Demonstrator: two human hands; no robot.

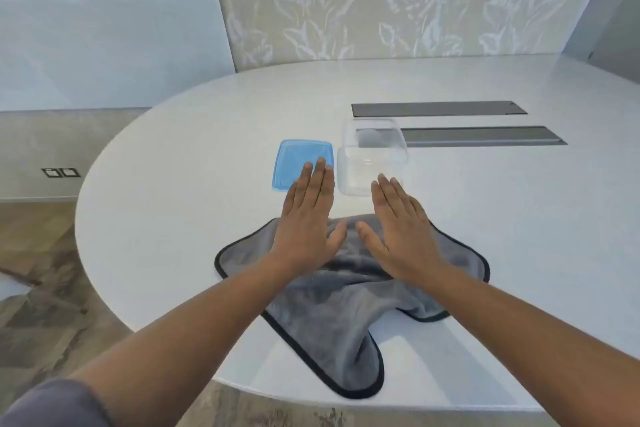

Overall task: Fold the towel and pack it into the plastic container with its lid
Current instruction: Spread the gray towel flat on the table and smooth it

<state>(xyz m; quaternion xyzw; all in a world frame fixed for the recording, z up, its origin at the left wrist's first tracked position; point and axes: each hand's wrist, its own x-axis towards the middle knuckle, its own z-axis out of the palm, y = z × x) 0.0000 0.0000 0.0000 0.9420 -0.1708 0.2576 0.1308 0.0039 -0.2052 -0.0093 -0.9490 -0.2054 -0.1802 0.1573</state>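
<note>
Towel [332,319]: grey with a dark border, lying unfolded and rumpled on the near part of the table, one corner reaching the near edge.
Left hand [308,222]: palm down, fingers straight and together, released; it is over the towel's far left part, fingertips reaching past the towel toward the lid. Contact with the cloth cannot be confirmed.
Right hand [401,232]: palm down, fingers straight and slightly spread, grasping nothing; it is over the towel's far right part, fingertips near the container's front wall.
Plastic container [372,158]: clear, open, upright, standing just beyond the towel, right of the lid.
Lid [298,158]: blue, lying flat on the table, just beside the container, apart from it.
Table [173,201]: white, rounded, with two dark slots [450,109] set into the top beyond the container.
Sleeve [52,406]: grey, at the lower left corner.
</note>
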